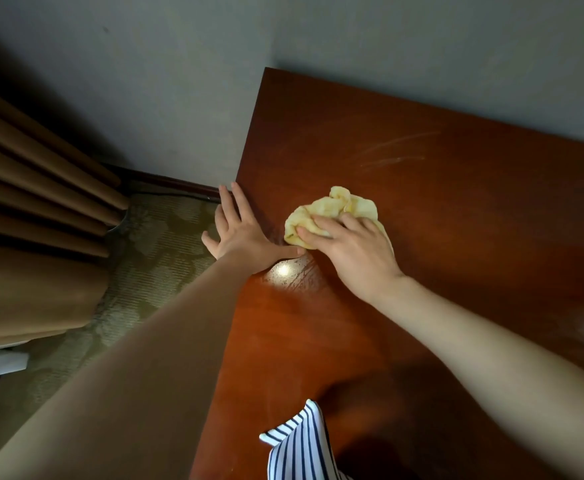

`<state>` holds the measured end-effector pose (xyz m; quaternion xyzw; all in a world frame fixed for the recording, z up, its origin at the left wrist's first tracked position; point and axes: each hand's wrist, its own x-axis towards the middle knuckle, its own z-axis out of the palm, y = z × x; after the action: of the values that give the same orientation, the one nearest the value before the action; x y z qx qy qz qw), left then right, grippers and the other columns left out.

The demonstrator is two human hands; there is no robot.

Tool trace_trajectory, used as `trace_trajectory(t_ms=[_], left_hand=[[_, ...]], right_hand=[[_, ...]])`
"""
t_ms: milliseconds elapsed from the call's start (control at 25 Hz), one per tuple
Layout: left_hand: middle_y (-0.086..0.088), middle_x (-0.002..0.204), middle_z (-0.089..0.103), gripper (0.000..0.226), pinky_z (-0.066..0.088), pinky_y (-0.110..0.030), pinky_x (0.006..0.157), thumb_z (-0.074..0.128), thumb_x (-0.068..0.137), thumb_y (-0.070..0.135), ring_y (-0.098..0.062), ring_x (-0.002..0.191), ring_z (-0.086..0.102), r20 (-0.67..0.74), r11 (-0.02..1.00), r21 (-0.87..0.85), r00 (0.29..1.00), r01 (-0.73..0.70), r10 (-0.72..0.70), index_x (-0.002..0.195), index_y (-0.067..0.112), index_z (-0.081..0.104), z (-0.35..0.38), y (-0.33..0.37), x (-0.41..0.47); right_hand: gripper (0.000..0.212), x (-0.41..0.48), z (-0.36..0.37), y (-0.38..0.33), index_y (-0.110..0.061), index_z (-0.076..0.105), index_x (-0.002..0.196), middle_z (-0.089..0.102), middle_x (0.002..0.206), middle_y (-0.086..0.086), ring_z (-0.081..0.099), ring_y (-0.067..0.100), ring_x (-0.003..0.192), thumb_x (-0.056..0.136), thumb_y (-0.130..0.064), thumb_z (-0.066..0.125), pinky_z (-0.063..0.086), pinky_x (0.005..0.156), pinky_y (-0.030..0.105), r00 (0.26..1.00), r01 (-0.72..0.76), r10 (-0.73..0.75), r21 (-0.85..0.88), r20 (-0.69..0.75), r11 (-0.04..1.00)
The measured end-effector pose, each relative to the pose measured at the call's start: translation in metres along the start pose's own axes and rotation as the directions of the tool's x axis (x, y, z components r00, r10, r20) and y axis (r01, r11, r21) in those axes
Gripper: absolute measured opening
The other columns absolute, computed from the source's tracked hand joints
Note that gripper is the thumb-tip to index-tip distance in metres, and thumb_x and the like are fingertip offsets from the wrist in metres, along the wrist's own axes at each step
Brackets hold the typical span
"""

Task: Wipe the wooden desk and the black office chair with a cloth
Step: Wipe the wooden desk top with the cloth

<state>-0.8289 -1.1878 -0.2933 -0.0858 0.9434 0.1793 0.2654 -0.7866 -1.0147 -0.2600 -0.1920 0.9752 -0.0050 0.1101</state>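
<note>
The reddish-brown wooden desk (439, 220) fills the right side of the head view, its left edge running down the middle. A crumpled yellow cloth (335, 209) lies on the desk near that edge. My right hand (352, 251) presses down on the cloth with its fingers spread over it. My left hand (238, 233) rests flat at the desk's left edge, fingers straight, thumb on the top and close to the cloth. A bright light reflection and faint wipe streaks show on the surface. The black office chair is not in view.
A grey wall (179, 81) stands behind the desk. Brown curtains (34, 202) hang at the left above patterned carpet (159, 244). A dark baseboard (179, 185) runs along the wall. A striped piece of clothing (301, 445) hangs at the bottom.
</note>
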Motion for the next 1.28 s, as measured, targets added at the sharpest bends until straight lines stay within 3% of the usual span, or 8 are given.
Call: trace_trajectory(t_ms=[360, 600, 800, 960, 1120, 1280], left_hand=[[0.005, 0.152, -0.033, 0.155, 0.012, -0.061, 0.109, 0.075, 0.045, 0.075, -0.025, 0.145, -0.003, 0.044, 1.000, -0.009, 0.999, 0.028, -0.027, 0.138, 0.024, -0.038, 0.000, 0.002, 0.000], [0.009, 0.150, -0.035, 0.157, 0.013, -0.059, 0.109, 0.075, 0.042, 0.076, -0.024, 0.144, -0.002, 0.046, 0.999, -0.009, 0.998, 0.046, -0.045, 0.133, 0.027, -0.043, 0.002, 0.002, 0.004], [0.009, 0.150, -0.034, 0.157, 0.018, -0.061, 0.108, 0.075, 0.043, 0.075, -0.024, 0.143, 0.001, 0.063, 0.998, -0.001, 0.996, 0.057, -0.057, 0.133, 0.026, -0.044, 0.001, 0.001, 0.004], [0.007, 0.152, -0.033, 0.156, 0.017, -0.061, 0.107, 0.075, 0.045, 0.075, -0.025, 0.144, 0.001, 0.065, 0.999, -0.004, 0.997, 0.051, -0.051, 0.136, 0.023, -0.040, 0.001, 0.001, 0.002], [0.007, 0.154, -0.028, 0.144, 0.014, -0.060, 0.108, 0.077, 0.057, 0.059, -0.023, 0.144, 0.002, 0.030, 0.998, -0.056, 0.999, 0.032, -0.031, 0.141, 0.023, -0.033, 0.000, 0.001, 0.000], [0.006, 0.154, -0.026, 0.149, 0.014, -0.058, 0.109, 0.078, 0.052, 0.065, -0.025, 0.144, 0.003, 0.039, 0.998, -0.067, 0.999, 0.013, -0.011, 0.141, 0.023, -0.033, -0.004, 0.000, 0.000]], right_hand=[[0.061, 0.123, -0.026, 0.022, -0.036, 0.026, 0.147, 0.034, 0.149, 0.002, 0.029, 0.032, 0.131, 0.095, -0.006, 0.036, 0.030, 0.103, 0.045, 0.993, -0.120, 0.120, -0.047, 0.006, 0.992], [0.058, 0.171, -0.031, 0.025, -0.031, 0.024, 0.148, 0.033, 0.148, 0.004, 0.028, 0.033, 0.132, 0.096, -0.008, 0.036, 0.029, 0.103, 0.047, 0.961, -0.275, 0.275, 0.017, -0.006, 0.961], [0.058, 0.143, -0.025, 0.017, -0.034, 0.028, 0.147, 0.029, 0.153, 0.002, 0.025, 0.032, 0.135, 0.096, -0.007, 0.030, 0.026, 0.103, 0.046, 0.992, -0.129, 0.129, 0.073, 0.004, 0.989], [0.062, 0.093, -0.019, -0.013, -0.035, 0.037, 0.142, 0.035, 0.150, -0.001, 0.029, 0.029, 0.134, 0.088, -0.004, 0.045, 0.026, 0.107, 0.043, 0.999, 0.019, -0.025, 0.175, 0.033, 0.984], [0.058, 0.059, -0.009, -0.042, -0.033, 0.037, 0.143, 0.037, 0.149, -0.004, 0.030, 0.023, 0.131, 0.090, -0.014, 0.053, 0.026, 0.105, 0.035, 1.000, -0.014, 0.008, 0.223, 0.030, 0.975], [0.063, 0.065, -0.011, -0.037, -0.035, 0.032, 0.144, 0.031, 0.151, -0.004, 0.029, 0.023, 0.133, 0.089, -0.014, 0.053, 0.028, 0.105, 0.037, 0.999, -0.016, 0.010, 0.166, 0.036, 0.986]])
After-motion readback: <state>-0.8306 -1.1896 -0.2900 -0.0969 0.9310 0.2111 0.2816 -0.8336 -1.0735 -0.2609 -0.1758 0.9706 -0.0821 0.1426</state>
